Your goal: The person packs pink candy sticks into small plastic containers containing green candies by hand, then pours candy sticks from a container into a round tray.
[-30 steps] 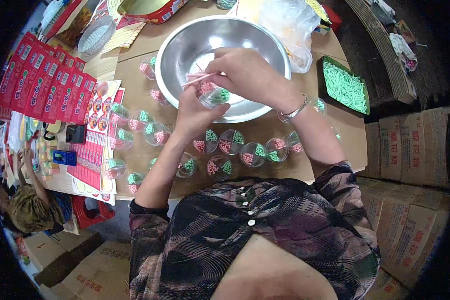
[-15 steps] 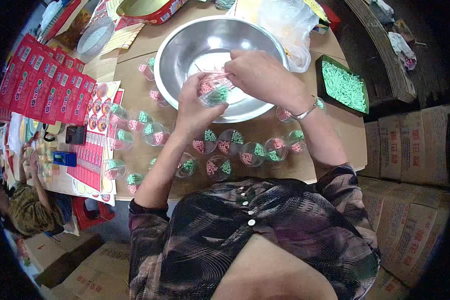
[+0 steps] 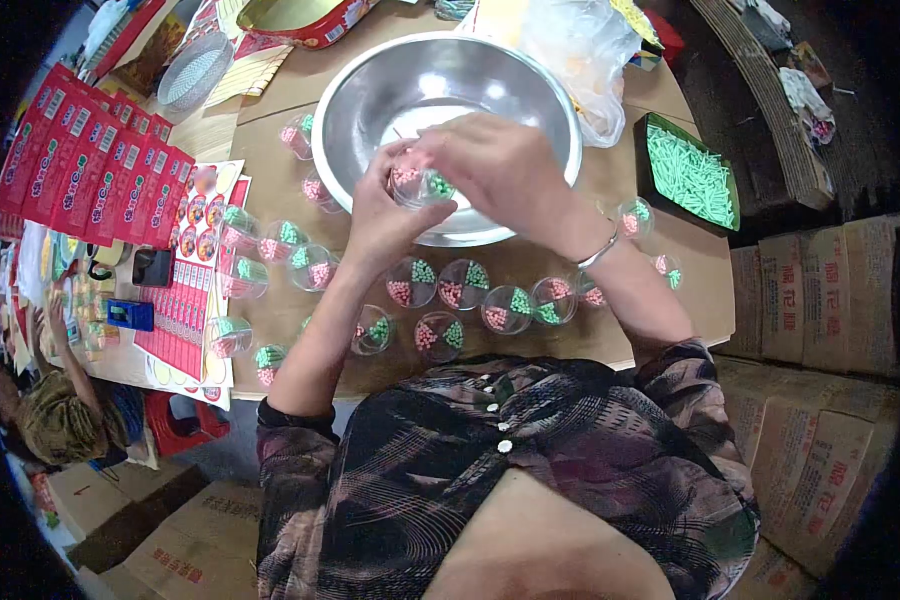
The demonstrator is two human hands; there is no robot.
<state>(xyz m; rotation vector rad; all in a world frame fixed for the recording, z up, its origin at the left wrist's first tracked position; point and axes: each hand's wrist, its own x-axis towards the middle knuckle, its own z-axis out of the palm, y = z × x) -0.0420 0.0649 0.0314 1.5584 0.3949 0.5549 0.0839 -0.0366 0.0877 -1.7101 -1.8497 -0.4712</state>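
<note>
In the head view, my left hand (image 3: 382, 215) is wrapped round a clear plastic cup (image 3: 417, 196), tilted above the near side of a steel bowl (image 3: 510, 75). Green sticks (image 3: 439, 185) and pink sticks (image 3: 406, 174) stand side by side in that cup. My right hand (image 3: 505, 175) reaches across from the right, with its fingers closed at the cup's mouth on pink sticks; motion blurs the fingertips. Similar cups (image 3: 465, 284) with pink and green sticks stand in groups on the cardboard-covered table between my arms and to either side.
A dark tray of green sticks (image 3: 690, 170) lies right of the bowl. Behind it is a clear plastic bag (image 3: 585, 65). Red printed packets (image 3: 95, 165) and sticker sheets (image 3: 195, 300) lie left. Another person (image 3: 65, 405) sits at far left. Cardboard boxes (image 3: 820, 300) stand at right.
My right hand has moved down and left onto the cup's mouth, bringing the pink sticks there. The cup in my left hand has turned more upright.
</note>
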